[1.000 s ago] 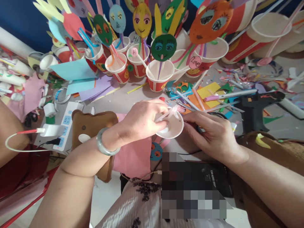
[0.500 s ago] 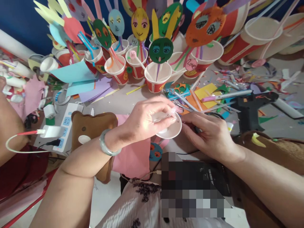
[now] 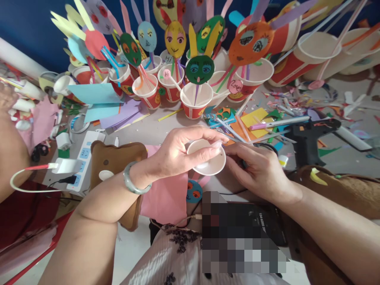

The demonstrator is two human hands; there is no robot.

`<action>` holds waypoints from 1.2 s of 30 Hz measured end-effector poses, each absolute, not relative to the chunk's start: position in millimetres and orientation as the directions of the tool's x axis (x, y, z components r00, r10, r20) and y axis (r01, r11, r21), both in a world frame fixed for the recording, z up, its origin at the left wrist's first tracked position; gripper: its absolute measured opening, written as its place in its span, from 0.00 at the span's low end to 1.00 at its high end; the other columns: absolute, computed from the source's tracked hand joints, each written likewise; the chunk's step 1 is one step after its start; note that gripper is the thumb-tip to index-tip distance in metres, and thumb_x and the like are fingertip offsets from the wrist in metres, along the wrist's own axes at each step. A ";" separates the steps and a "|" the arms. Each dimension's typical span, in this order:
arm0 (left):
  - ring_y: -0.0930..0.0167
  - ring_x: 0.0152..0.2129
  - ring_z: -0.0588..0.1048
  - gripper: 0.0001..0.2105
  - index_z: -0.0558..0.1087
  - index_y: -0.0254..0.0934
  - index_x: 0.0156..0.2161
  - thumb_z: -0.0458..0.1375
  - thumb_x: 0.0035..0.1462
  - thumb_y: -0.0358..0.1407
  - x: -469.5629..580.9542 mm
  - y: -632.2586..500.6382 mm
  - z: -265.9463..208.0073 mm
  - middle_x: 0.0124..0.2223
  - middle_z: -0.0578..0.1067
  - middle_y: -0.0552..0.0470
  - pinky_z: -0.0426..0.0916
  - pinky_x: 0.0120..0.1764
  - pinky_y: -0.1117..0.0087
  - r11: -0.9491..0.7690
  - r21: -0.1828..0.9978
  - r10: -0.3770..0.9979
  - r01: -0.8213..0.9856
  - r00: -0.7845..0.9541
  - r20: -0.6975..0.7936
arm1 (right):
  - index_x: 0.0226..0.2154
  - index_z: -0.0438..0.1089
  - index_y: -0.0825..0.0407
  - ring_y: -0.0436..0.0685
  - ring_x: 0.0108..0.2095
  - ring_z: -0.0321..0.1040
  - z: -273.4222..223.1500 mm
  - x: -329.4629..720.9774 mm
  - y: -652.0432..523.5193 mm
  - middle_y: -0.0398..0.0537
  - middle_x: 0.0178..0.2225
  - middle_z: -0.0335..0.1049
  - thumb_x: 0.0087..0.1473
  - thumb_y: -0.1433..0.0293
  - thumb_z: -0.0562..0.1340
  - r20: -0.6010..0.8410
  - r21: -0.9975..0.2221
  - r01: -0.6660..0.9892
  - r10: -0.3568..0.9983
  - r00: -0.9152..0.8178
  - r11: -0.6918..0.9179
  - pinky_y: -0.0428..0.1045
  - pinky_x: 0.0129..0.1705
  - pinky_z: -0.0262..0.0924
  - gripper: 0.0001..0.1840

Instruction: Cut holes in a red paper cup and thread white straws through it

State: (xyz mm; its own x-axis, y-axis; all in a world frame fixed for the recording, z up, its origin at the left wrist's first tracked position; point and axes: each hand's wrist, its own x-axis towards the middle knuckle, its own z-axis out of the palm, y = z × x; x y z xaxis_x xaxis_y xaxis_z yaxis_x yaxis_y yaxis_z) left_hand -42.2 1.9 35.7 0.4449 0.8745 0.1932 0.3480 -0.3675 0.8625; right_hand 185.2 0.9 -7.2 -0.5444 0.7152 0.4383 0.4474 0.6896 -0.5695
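A white paper cup (image 3: pixel 211 165) stands in front of me with its open mouth facing up towards me. My left hand (image 3: pixel 181 152), with a pale green bangle on the wrist, grips the cup's far rim, thumb inside and fingers outside. Close against the cup's right side, my right hand (image 3: pixel 258 166) is closed round scissors (image 3: pixel 270 149); black handle parts show behind and beneath the fingers. The blades are mostly hidden behind the cup and left fingers. A blue paper face (image 3: pixel 194 191) with pink ears lies just below the cup.
Decorated cups with paper faces, such as a green one (image 3: pixel 200 69), line the back. A black glue gun (image 3: pixel 308 138) and paper scraps lie right. Left are a brown cushion (image 3: pixel 118 158), a power strip (image 3: pixel 86 150) and another person's arm (image 3: pixel 12 150). Pink paper (image 3: pixel 166 198) lies nearby.
My left fingers have straightened along the cup's far rim, and its thumb lies across the opening. The cup's mouth shows more fully. My right hand has shifted slightly left, still closed round the scissors.
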 end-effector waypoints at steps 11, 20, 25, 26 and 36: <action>0.73 0.38 0.80 0.08 0.77 0.38 0.42 0.63 0.62 0.40 -39.3 6.3 23.6 0.42 0.82 0.51 0.76 0.45 0.70 -0.360 0.931 0.868 0.056 0.387 0.312 | 0.37 0.70 0.51 0.50 0.26 0.71 -7.7 185.2 0.0 0.45 0.29 0.74 0.62 0.74 0.59 0.441 -0.566 0.447 0.712 -0.546 0.693 0.44 0.29 0.63 0.05; 0.73 0.37 0.80 0.07 0.75 0.38 0.40 0.63 0.63 0.40 -38.4 5.3 24.7 0.39 0.81 0.52 0.76 0.44 0.69 -0.411 0.907 0.868 0.096 0.344 0.357 | 0.36 0.70 0.52 0.50 0.24 0.69 -8.4 185.3 0.0 0.45 0.27 0.72 0.62 0.74 0.59 0.451 -0.543 0.465 0.710 -0.541 0.699 0.44 0.28 0.62 0.04; 0.72 0.35 0.80 0.06 0.75 0.38 0.39 0.62 0.63 0.39 -38.9 3.6 27.5 0.37 0.81 0.52 0.76 0.42 0.69 -0.488 0.861 0.844 0.143 0.331 0.423 | 0.36 0.69 0.51 0.49 0.23 0.68 -7.8 184.2 -1.0 0.43 0.27 0.72 0.62 0.74 0.59 0.465 -0.533 0.462 0.701 -0.540 0.709 0.43 0.27 0.61 0.03; 0.72 0.35 0.80 0.06 0.75 0.38 0.38 0.62 0.63 0.39 -39.1 3.3 27.7 0.36 0.81 0.52 0.75 0.42 0.68 -0.505 0.848 0.838 0.163 0.330 0.435 | 0.36 0.68 0.51 0.48 0.23 0.68 -7.8 184.2 -1.0 0.43 0.27 0.72 0.62 0.74 0.59 0.468 -0.531 0.460 0.699 -0.541 0.712 0.43 0.27 0.61 0.03; 0.73 0.35 0.79 0.07 0.74 0.39 0.38 0.62 0.63 0.40 -39.5 5.4 19.7 0.35 0.79 0.54 0.76 0.46 0.66 -0.556 0.796 0.822 0.240 0.304 0.482 | 0.35 0.69 0.52 0.50 0.22 0.68 -4.8 184.5 -1.9 0.45 0.26 0.71 0.63 0.73 0.58 0.460 -0.520 0.473 0.700 -0.546 0.711 0.45 0.25 0.61 0.04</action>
